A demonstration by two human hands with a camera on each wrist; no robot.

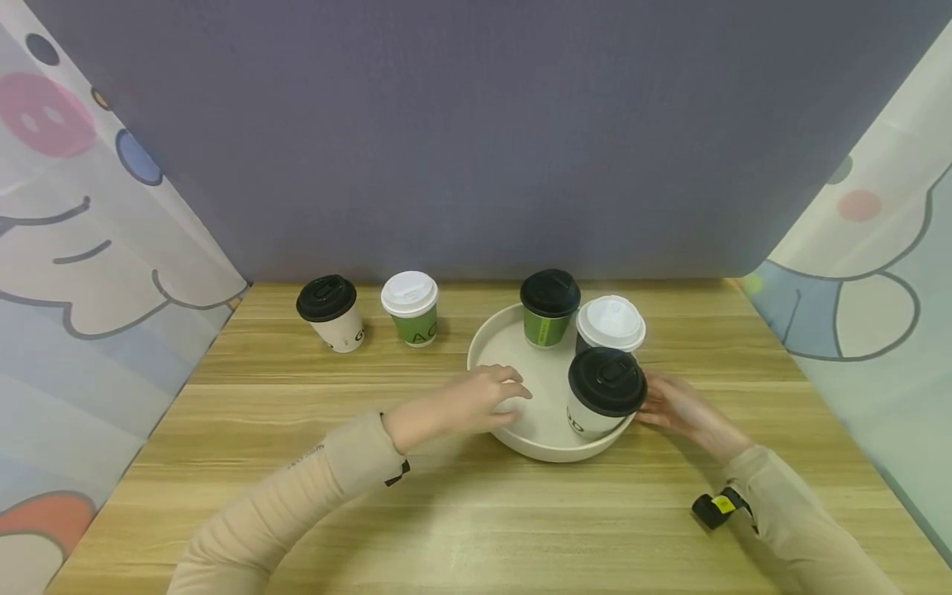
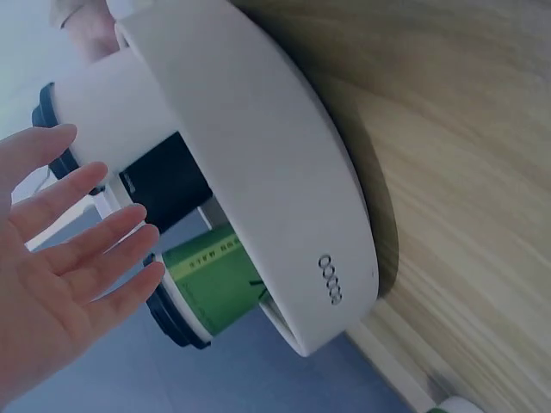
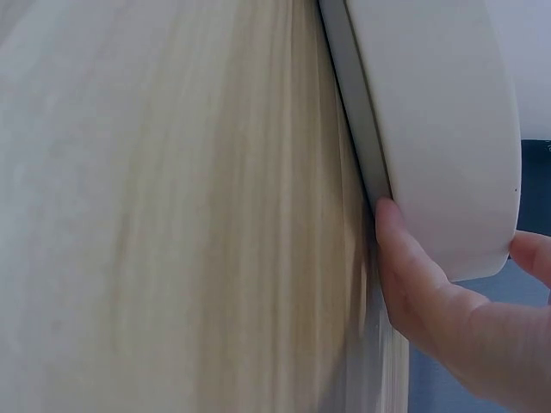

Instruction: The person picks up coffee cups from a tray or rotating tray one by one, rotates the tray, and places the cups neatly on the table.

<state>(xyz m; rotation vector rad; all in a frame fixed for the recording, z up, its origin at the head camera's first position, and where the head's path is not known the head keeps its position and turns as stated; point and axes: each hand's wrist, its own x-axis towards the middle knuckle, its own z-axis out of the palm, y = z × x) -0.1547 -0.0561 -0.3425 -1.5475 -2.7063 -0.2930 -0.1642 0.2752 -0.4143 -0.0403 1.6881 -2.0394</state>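
White tray [image 1: 549,454] holds three lidded cups [image 1: 606,388]; right hand [image 1: 673,405] grips tray; left hand [image 1: 487,398] fingers apart.

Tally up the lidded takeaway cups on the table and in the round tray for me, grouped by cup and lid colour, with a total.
White round takeaway cups with black lids: 2
Green round takeaway cup with white lid: 1
Green round takeaway cup with black lid: 1
Dark round takeaway cup with white lid: 1
Total: 5
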